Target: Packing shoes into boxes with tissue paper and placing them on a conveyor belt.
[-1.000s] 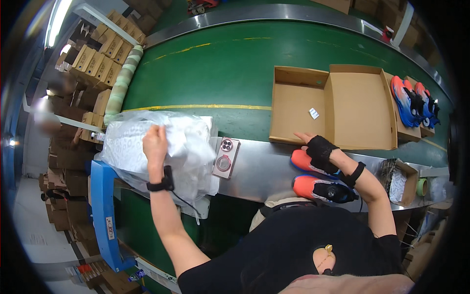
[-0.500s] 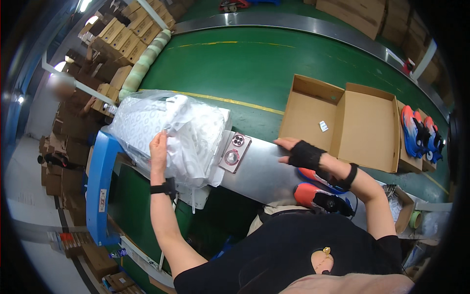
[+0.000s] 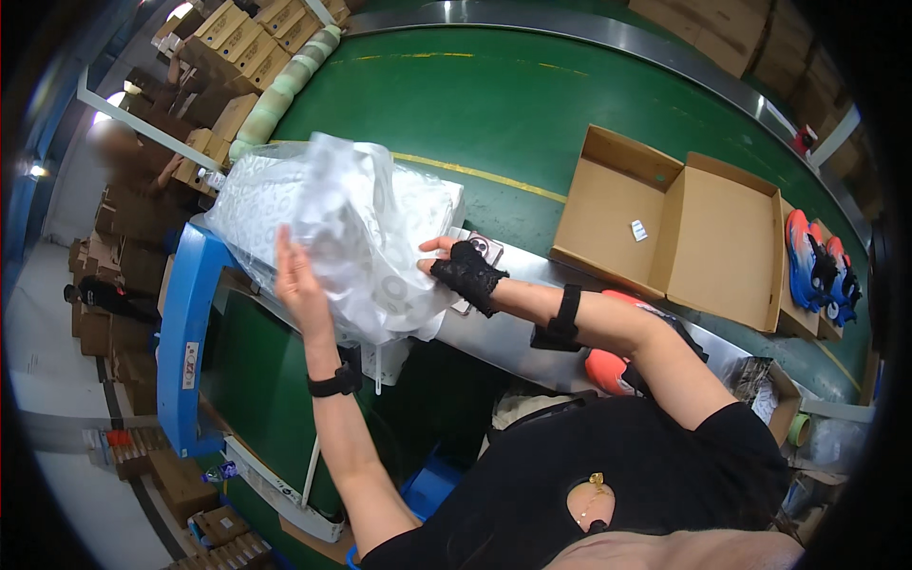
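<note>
A stack of thin white patterned paper sheets lies in clear plastic at the left of the metal worktop. One loose sheet rises off the stack, its upper part blurred by motion. My left hand is at that sheet's left side, fingers closed together on its edge. My right hand, in a black fingerless glove, reaches in at the sheet's right edge with its fingers apart. Under and behind this hand lies a pink phone, partly hidden.
Beyond the worktop stands an open brown shoebox with a small white packet inside. Orange-and-blue shoes stand at the right; another shoe lies below my right forearm. A blue machine frame stands left. A person is far left.
My right hand has swung left from beside the phone to the paper's right edge. The loose sheet has lifted and spread, and my left hand has shifted slightly down and left.
</note>
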{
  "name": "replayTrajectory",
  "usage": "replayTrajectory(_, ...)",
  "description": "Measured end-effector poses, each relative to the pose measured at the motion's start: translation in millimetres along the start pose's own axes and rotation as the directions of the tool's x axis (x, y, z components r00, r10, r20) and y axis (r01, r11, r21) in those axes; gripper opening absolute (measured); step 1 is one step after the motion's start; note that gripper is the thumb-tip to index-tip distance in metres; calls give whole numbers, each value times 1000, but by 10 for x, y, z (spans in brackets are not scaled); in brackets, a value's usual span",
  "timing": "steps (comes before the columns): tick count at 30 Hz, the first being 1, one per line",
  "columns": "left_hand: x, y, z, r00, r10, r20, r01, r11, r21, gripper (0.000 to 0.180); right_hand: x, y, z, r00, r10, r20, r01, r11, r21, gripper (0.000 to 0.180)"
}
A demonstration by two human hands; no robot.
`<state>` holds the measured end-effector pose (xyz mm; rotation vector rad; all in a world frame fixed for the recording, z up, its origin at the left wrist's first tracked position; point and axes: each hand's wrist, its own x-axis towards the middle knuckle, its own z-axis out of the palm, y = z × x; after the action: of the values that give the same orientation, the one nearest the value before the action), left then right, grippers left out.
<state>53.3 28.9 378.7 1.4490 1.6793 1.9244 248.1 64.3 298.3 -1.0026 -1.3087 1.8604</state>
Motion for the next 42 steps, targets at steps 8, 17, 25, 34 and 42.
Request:
replayTrajectory(8, -210, 371, 536, 692, 238, 681, -613, 693, 380, 16, 130, -19, -1190, 708, -551, -441, 251, 780, -573, 19)
replayTrajectory(17, 102, -748, 476, 759, -222, 612, -515, 370, 773, 20, -2047, -159, -4265, 31, -621, -783, -339, 730, -593, 26)
replayTrajectory(25, -565, 77, 2461, 476, 423, 771, -748, 655, 103, 48, -4083, -113, -5003, -258, -657, -708, -667, 651, -361, 24)
replayTrajectory(34, -987, -698, 3297, 391, -158, 907, -664, 634, 397, 63, -5253, 169, -5105, -378, -506, -776, -836, 546, 52, 28)
replayTrajectory(42, -801, -1039, 3205, 109, -708, 698, 682, 564, 466, 86, -4366, 99, -4213, 272, -919, -285, -816, -64, -574, 45)
